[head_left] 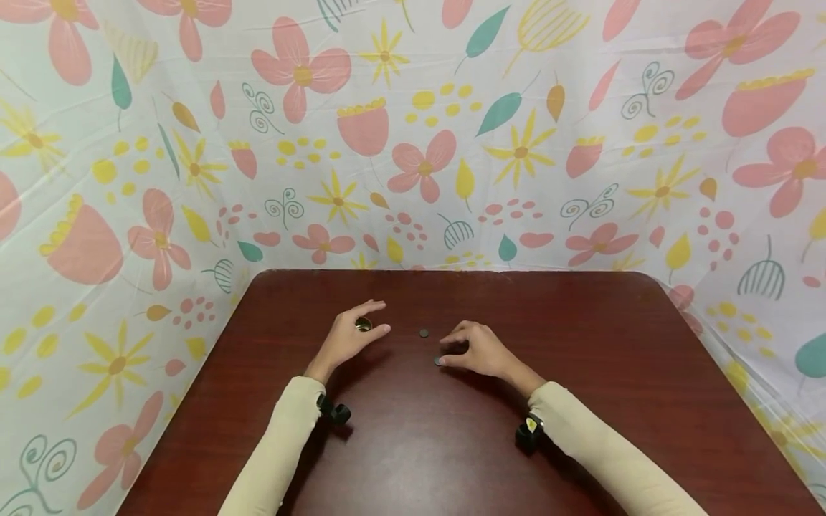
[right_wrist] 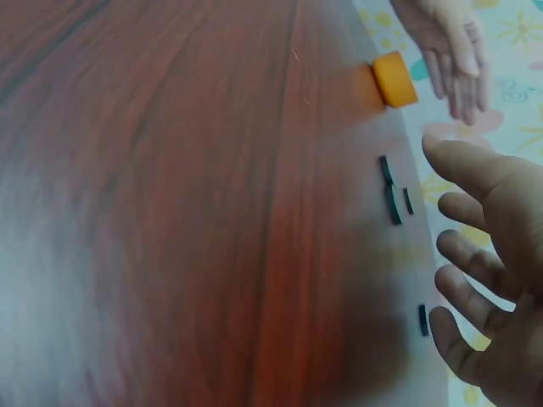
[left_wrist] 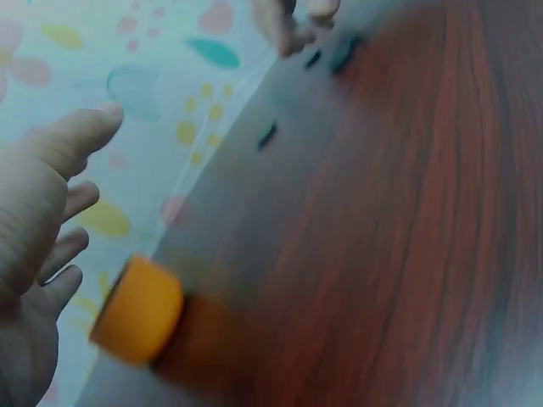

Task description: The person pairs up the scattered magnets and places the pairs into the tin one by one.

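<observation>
My left hand is at the left of the table, thumb and fingers spread apart beside a small round orange container. Seen from the head view, the container shows a shiny gold rim between thumb and fingers, and the hand partly hides it. Over to the right, my right hand hovers with its fingers loosely bent and the thumb apart from them. A small dark disc shows at its thumb tip, and another disc lies between the hands. Several thin dark discs, one of them here, appear by the right fingers.
The dark red-brown wooden table ends at a back edge against a floral cloth, which also hangs along both sides. A dark wrist camera is strapped at the left sleeve, another wrist camera at the right.
</observation>
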`<action>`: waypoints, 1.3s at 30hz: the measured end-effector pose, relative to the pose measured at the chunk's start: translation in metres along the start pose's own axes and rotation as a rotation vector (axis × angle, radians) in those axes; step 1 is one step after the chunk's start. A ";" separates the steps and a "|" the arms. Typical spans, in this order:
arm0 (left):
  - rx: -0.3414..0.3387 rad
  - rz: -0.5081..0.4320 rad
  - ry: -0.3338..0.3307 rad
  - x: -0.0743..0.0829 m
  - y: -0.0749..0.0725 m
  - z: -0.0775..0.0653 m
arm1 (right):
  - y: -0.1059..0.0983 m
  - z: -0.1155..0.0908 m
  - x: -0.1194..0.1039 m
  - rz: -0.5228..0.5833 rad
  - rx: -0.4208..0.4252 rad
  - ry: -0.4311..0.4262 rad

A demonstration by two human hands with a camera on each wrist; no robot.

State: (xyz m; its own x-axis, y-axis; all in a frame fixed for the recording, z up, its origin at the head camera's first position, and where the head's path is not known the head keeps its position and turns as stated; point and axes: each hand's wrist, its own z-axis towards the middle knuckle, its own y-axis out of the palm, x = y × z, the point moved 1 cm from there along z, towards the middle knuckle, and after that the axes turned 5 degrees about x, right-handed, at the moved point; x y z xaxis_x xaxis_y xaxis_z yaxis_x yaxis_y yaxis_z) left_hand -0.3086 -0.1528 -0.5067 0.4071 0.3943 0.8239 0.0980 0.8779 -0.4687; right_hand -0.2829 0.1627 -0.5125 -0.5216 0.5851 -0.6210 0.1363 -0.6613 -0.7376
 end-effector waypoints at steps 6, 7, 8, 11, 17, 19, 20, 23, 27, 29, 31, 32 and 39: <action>0.027 -0.027 -0.086 -0.026 -0.016 -0.010 | 0.011 0.004 0.000 -0.042 -0.035 0.007; 0.030 -0.029 -0.093 -0.030 -0.018 -0.011 | 0.012 0.004 0.001 -0.053 -0.037 -0.003; 0.032 -0.030 -0.098 -0.032 -0.019 -0.012 | 0.013 0.004 0.001 -0.060 -0.036 -0.014; 0.028 -0.030 -0.109 -0.038 -0.022 -0.016 | 0.013 0.004 0.003 -0.077 -0.030 -0.027; 0.034 -0.006 -0.125 -0.045 -0.023 -0.022 | 0.014 0.003 0.005 -0.074 -0.024 -0.006; 0.042 0.002 -0.132 -0.046 -0.024 -0.022 | 0.014 0.003 0.004 -0.071 -0.021 0.003; 0.046 0.004 -0.140 -0.046 -0.024 -0.023 | 0.015 0.003 0.004 -0.069 -0.020 0.005; 0.050 0.011 -0.153 -0.046 -0.024 -0.023 | 0.017 0.003 0.004 -0.075 -0.017 0.004; 0.046 0.022 -0.159 -0.047 -0.023 -0.024 | 0.018 0.003 0.003 -0.074 -0.010 0.004; 0.045 0.021 -0.160 -0.047 -0.023 -0.024 | 0.018 0.003 0.003 -0.073 -0.004 0.000; 0.045 0.020 -0.163 -0.048 -0.022 -0.023 | 0.018 0.004 0.002 -0.073 0.003 -0.002; 0.044 0.019 -0.165 -0.048 -0.022 -0.023 | 0.018 0.004 0.002 -0.077 0.008 -0.003; 0.047 0.012 -0.170 -0.047 -0.023 -0.023 | 0.015 0.007 0.003 -0.098 0.054 -0.004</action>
State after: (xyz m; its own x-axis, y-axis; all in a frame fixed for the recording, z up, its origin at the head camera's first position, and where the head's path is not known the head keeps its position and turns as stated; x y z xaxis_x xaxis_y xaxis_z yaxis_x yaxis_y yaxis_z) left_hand -0.3091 -0.1975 -0.5422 0.2484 0.4418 0.8620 0.0497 0.8829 -0.4668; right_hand -0.2886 0.1510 -0.5231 -0.5337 0.6466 -0.5450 0.0384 -0.6252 -0.7795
